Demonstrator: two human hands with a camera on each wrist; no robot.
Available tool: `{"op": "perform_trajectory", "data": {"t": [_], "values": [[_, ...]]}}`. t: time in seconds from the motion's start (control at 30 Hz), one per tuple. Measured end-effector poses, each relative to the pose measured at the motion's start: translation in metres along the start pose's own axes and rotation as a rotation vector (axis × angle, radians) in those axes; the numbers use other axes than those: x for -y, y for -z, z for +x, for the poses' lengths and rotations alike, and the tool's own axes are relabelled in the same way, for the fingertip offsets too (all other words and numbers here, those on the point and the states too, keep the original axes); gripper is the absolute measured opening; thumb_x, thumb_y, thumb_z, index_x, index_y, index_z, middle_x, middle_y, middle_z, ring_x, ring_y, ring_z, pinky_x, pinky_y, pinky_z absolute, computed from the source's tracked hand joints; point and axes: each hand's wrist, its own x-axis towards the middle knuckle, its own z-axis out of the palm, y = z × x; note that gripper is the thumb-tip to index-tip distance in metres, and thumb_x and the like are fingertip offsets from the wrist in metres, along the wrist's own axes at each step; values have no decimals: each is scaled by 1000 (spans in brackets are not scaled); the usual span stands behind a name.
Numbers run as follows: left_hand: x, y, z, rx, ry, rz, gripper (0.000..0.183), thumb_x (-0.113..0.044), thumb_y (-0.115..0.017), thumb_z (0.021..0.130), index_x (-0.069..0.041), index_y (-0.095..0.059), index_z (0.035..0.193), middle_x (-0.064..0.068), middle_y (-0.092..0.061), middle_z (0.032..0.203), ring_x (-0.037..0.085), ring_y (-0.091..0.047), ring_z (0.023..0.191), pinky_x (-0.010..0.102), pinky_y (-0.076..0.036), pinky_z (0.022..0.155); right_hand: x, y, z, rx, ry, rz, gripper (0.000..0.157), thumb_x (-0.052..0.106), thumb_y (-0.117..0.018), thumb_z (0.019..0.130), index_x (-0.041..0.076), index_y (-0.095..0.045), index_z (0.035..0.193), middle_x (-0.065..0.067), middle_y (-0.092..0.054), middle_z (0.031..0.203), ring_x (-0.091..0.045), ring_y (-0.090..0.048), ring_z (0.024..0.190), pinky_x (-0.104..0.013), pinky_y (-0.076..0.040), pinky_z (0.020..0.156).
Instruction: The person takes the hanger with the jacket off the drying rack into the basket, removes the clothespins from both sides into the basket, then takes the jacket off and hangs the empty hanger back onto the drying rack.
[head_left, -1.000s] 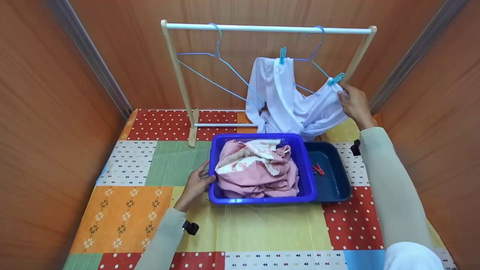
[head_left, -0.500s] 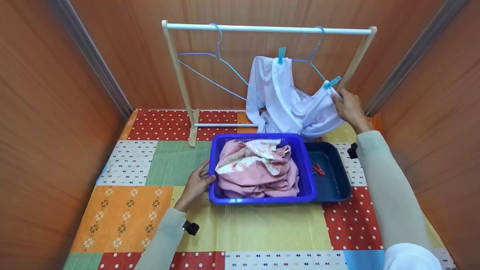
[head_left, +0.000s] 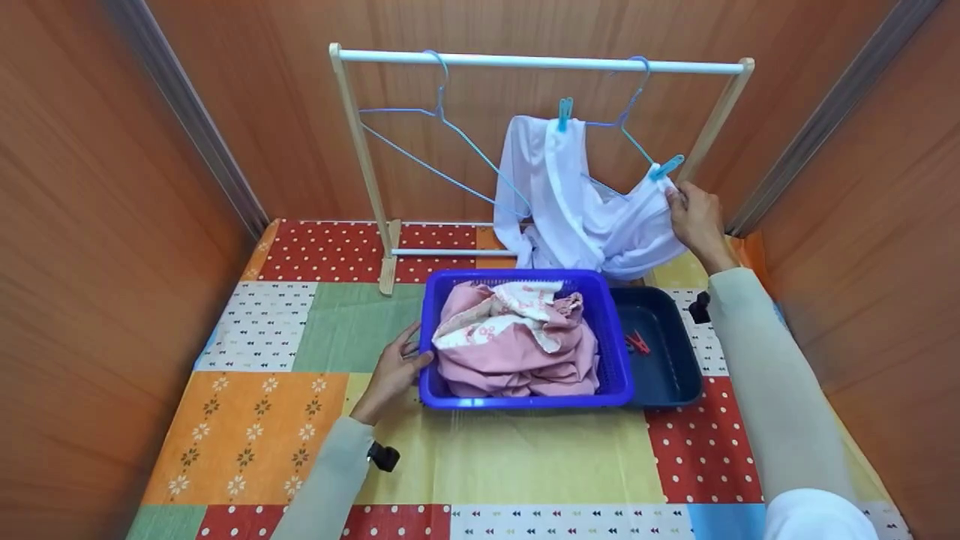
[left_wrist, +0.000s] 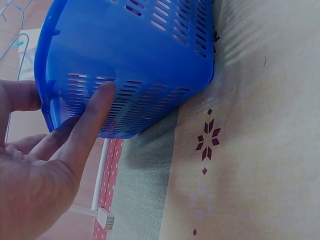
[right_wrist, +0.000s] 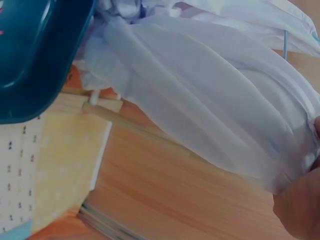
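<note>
A white garment (head_left: 559,180) hangs from the right-hand hanger (head_left: 634,139), held by two blue clothespins, one upper (head_left: 565,114) and one lower right (head_left: 666,167). Just below the lower clothespin, my right hand (head_left: 697,223) pinches the garment's edge; in the right wrist view the cloth (right_wrist: 210,95) stretches toward that hand. My left hand (head_left: 394,375) grips the left rim of a blue plastic basket (head_left: 525,402), thumb at the rim and fingers against the slotted outer wall (left_wrist: 135,55). Crumpled pink cloth with a white floral part (head_left: 517,360) fills the basket.
A drying rack (head_left: 525,60) with a white bar stands at the back, an unused hanger (head_left: 457,127) on its left. Beside the basket sits a dark tray (head_left: 667,375) containing red clothespins (head_left: 637,343). Wooden panels enclose the patchwork-covered surface (head_left: 540,457).
My right hand has shifted slightly left, bringing the garment's right edge and lower clothespin with it. The left hand and basket keep their place.
</note>
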Motion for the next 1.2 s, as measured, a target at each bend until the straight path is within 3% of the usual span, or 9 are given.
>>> {"op": "perform_trajectory", "data": {"t": [0.23,0.3,0.67,0.8,1.03,1.2], "values": [[-8,0,-4,17,21,-5,68,-1,-59,93,-9,-30,154,30,-57,134,41,-67,109,48,-60,76,6,1,0,-89,-2,44,44,34,-42,104,-3,-62,116,-28,-65,101,-41,-60,93,-49,-44,79],[-1,0,0,10,15,-2,68,-1,-60,92,-10,-32,154,28,-59,133,39,-68,107,46,-60,74,10,4,1,-110,-2,63,43,33,-42,104,-4,-62,115,-29,-65,102,-40,-60,93,-49,-44,80],[0,0,1,5,18,-19,68,-1,-60,92,-12,-33,154,28,-59,133,37,-70,105,42,-61,70,23,10,0,-154,-1,111,45,36,-44,103,-3,-64,115,-26,-67,105,-36,-61,93,-43,-45,80],[-2,0,-1,12,26,-25,68,-2,-60,93,-10,-31,154,30,-56,135,40,-67,108,43,-61,72,22,9,-4,-166,0,124,46,38,-45,102,-1,-65,114,-23,-67,99,-32,-61,89,-34,-43,75],[-30,1,-18,50,-3,-41,68,0,-59,92,0,-29,153,34,-54,134,42,-66,109,47,-59,77,21,6,-12,-261,26,122,38,35,-51,94,1,-69,96,-20,-65,81,-28,-55,73,-30,-35,64],[-26,2,-15,43,6,-47,68,0,-60,92,-1,-29,153,32,-55,134,41,-67,107,46,-60,75,18,2,-19,-277,21,139,35,33,-53,93,2,-70,93,-17,-64,78,-25,-52,69,-28,-34,62]]}}
